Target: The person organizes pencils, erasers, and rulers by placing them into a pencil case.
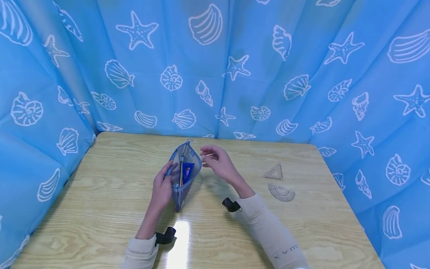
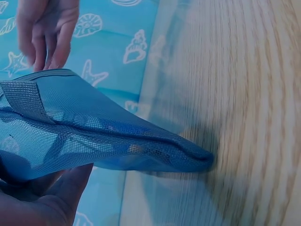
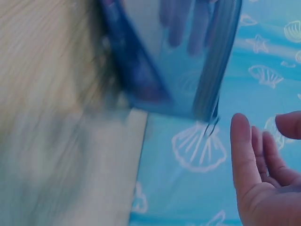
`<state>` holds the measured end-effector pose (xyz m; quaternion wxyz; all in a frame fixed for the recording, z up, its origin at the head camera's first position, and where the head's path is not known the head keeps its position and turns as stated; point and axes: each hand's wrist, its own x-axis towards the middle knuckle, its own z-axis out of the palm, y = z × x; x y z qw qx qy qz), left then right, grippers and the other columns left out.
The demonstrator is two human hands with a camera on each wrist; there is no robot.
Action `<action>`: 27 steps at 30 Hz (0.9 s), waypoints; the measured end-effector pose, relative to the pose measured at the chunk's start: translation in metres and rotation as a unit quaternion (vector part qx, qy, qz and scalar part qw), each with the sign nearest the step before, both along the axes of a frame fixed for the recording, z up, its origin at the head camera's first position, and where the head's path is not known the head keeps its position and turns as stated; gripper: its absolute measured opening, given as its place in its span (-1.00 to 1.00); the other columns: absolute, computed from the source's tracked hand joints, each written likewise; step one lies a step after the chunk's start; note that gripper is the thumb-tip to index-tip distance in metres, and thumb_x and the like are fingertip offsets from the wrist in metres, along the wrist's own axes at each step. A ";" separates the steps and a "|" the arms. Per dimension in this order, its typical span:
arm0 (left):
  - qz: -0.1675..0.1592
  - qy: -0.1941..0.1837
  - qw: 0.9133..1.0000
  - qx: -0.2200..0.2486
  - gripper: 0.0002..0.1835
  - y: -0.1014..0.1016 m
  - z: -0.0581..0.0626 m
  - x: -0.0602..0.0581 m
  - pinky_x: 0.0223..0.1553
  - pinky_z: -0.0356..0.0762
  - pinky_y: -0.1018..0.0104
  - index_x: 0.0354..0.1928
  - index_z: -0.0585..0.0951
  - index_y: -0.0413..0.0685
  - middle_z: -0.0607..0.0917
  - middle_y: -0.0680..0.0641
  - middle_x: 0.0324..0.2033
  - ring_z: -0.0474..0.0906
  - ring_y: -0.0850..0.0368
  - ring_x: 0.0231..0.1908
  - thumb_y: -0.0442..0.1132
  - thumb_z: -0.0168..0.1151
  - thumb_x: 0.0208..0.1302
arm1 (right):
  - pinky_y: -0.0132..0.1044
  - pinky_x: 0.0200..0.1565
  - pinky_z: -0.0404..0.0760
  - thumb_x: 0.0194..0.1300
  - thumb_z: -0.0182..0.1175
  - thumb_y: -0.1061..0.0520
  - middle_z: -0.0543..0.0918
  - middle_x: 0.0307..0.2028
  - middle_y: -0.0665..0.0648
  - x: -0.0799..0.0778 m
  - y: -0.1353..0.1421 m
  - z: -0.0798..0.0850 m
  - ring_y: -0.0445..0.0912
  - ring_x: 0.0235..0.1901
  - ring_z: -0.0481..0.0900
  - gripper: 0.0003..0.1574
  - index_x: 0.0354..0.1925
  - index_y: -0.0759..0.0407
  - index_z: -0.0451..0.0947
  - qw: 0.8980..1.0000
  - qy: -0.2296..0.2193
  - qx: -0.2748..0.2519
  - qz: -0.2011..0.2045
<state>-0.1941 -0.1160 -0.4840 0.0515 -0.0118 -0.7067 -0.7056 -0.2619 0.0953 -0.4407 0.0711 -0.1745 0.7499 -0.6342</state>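
Note:
My left hand grips a blue mesh zip pouch by its left side, with its mouth spread open above the table. Inside lie a slim pencil-like stick and a flat blue piece; the rest of the contents is hard to tell. In the left wrist view the thumb and fingers press under the mesh. My right hand hovers just right of the pouch's mouth, fingers loosely bent and holding nothing. A zip pull dangles from the pouch's end in the right wrist view, apart from that hand's fingertips.
On the right of the wooden table lie a clear set square and, just in front of it, a clear protractor. A blue curtain with white shells and starfish encloses the back and sides.

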 end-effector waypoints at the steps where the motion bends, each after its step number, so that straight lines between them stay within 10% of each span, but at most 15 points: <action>1: 0.000 -0.001 1.000 0.000 -0.40 0.000 0.000 0.000 0.41 0.41 -0.11 0.52 0.15 -0.37 0.37 -0.38 0.42 0.39 -0.35 0.36 -0.49 -0.38 0.45 | -0.15 0.01 0.78 0.49 0.10 0.28 0.56 0.08 0.46 0.001 0.005 -0.002 0.29 0.04 0.62 -0.59 0.24 0.37 0.47 1.000 0.013 0.007 -0.004; 8: -0.004 -0.006 1.000 -0.008 -0.40 -0.002 0.000 0.000 0.43 0.38 -0.12 0.54 0.14 -0.35 0.36 -0.37 0.43 0.38 -0.35 0.37 -0.48 -0.39 0.47 | -0.38 -0.04 0.70 0.47 0.14 0.25 0.59 0.07 0.43 0.004 0.052 -0.028 0.15 0.05 0.61 -0.61 0.21 0.35 0.51 0.996 0.045 0.052 -0.059; 14: -0.005 -0.005 1.000 -0.015 -0.40 -0.002 0.000 0.000 0.43 0.36 -0.13 0.54 0.14 -0.33 0.36 -0.36 0.44 0.37 -0.34 0.38 -0.47 -0.39 0.48 | -0.32 -0.03 0.74 0.48 0.09 0.28 0.51 0.15 0.50 0.006 0.100 -0.043 0.21 0.04 0.60 -0.54 0.27 0.43 0.42 0.990 -0.017 0.057 -0.128; 27: -0.007 -0.004 1.000 -0.014 -0.40 -0.002 0.000 0.001 0.43 0.36 -0.13 0.55 0.13 -0.32 0.35 -0.36 0.44 0.36 -0.34 0.39 -0.46 -0.40 0.49 | -0.35 -0.06 0.59 0.54 0.01 0.13 0.22 0.39 0.43 0.020 0.191 -0.045 0.18 0.25 0.38 -0.25 0.53 0.36 0.04 0.947 -0.096 0.109 -0.287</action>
